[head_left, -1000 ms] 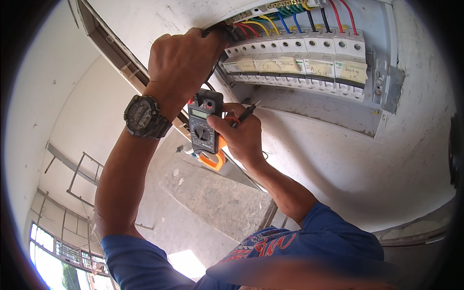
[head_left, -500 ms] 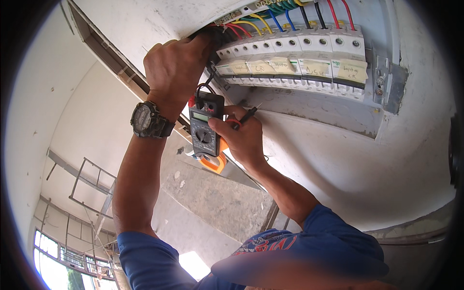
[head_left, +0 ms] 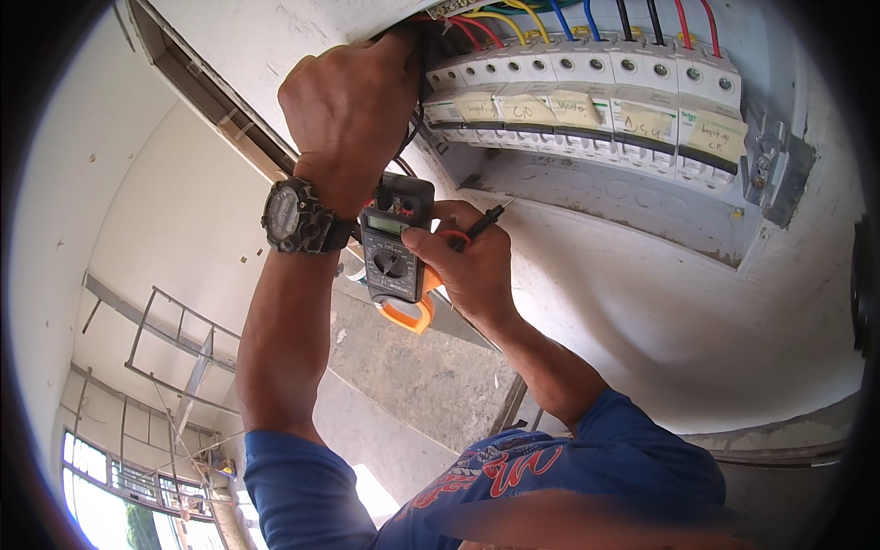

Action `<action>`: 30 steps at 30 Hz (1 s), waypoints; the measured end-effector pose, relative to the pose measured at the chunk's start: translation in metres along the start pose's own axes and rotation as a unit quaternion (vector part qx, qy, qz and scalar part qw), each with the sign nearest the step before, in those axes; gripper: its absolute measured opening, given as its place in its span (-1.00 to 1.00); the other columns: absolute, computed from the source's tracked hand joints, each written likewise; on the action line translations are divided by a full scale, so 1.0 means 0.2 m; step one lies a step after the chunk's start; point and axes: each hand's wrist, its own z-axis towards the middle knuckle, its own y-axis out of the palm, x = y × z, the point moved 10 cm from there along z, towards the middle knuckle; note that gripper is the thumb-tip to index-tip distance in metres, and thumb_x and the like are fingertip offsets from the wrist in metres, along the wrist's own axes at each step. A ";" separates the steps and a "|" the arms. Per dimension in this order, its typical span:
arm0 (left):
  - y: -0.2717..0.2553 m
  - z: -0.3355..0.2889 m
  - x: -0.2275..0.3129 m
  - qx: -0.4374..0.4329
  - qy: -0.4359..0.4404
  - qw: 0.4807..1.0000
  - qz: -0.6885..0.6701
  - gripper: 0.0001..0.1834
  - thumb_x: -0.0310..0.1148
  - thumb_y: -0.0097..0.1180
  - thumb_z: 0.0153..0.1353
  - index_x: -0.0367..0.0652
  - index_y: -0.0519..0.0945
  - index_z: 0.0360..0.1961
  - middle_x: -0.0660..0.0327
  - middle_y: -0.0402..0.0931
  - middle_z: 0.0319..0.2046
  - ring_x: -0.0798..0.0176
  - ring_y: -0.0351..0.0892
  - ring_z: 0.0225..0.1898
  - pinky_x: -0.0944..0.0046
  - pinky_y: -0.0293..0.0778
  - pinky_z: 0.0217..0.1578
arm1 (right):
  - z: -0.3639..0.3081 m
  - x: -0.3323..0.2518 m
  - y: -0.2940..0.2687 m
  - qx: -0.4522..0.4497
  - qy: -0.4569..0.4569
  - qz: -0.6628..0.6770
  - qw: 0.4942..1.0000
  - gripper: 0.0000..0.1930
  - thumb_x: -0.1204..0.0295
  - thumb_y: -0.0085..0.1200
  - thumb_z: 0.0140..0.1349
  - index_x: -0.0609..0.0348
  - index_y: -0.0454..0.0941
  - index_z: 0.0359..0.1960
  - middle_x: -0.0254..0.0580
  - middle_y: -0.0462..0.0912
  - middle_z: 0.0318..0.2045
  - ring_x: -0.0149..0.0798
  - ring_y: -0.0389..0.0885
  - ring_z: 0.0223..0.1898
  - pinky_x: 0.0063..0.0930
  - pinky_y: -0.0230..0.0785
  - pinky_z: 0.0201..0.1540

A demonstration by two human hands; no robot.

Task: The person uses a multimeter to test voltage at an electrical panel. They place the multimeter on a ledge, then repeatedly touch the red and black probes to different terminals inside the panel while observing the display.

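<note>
My left hand [head_left: 346, 115], a black watch [head_left: 295, 217] on its wrist, reaches to the left end of the breaker row [head_left: 587, 105]. Its fingers curl in beside the wires, and the fingertips and anything in them are hidden. Below it, my right hand [head_left: 477, 266] is closed around a dark clamp meter [head_left: 389, 261] with an orange jaw [head_left: 408, 314]. The thumb presses its front beside the display. A black test probe [head_left: 484, 221] is held in the same hand, pointing up and right. Dark leads [head_left: 410, 137] run upward from the meter.
The white breakers sit in a recessed wall box [head_left: 605, 197] with handwritten paper labels. Red, yellow, blue and black wires [head_left: 591, 20] enter from above. A metal latch bracket [head_left: 779, 174] sticks out at the right. Metal frames [head_left: 183, 348] and windows [head_left: 137, 486] show at lower left.
The view has shifted, so the breaker box appears farther right and slightly larger. My left hand stays at its left end. My right hand still holds the meter and probe.
</note>
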 end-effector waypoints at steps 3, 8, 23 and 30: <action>0.01 -0.03 -0.01 0.039 -0.002 0.999 -0.022 -0.92 -0.18 0.29 0.26 0.18 0.75 -0.34 0.26 0.67 -0.56 0.07 0.69 -0.53 0.13 0.52 -0.50 | 0.02 0.05 0.00 -0.003 0.014 0.012 1.000 -0.64 0.39 0.42 0.28 0.36 0.66 0.01 -0.45 0.56 -0.52 -0.65 0.48 -0.47 -0.73 0.39 -0.38; 0.01 -0.05 0.01 0.107 0.044 0.992 -0.054 -0.95 -0.29 0.36 0.18 0.19 0.72 -0.35 0.33 0.66 -0.57 0.17 0.66 -0.53 0.19 0.52 -0.45 | 0.04 0.09 -0.02 -0.013 0.024 0.034 0.999 -0.66 0.42 0.41 0.28 0.37 0.65 -0.01 -0.41 0.62 -0.49 -0.65 0.52 -0.45 -0.72 0.41 -0.37; 0.12 -0.04 0.04 0.145 0.121 0.976 -0.108 -0.81 -0.36 0.41 0.17 0.17 0.72 -0.20 0.43 0.57 -0.57 0.31 0.58 -0.54 0.27 0.47 -0.51 | 0.15 0.08 -0.11 -0.010 0.016 0.011 1.000 -0.68 0.40 0.41 0.27 0.37 0.67 -0.05 -0.37 0.67 -0.45 -0.62 0.56 -0.43 -0.71 0.41 -0.36; 0.10 -0.02 0.04 0.166 0.137 0.972 -0.093 -0.78 -0.37 0.42 0.08 0.19 0.77 -0.22 0.43 0.55 -0.58 0.30 0.57 -0.55 0.26 0.45 -0.50 | 0.20 0.06 -0.09 -0.018 -0.008 0.030 0.999 -0.68 0.42 0.41 0.27 0.37 0.67 -0.04 -0.35 0.68 -0.44 -0.59 0.57 -0.44 -0.67 0.44 -0.36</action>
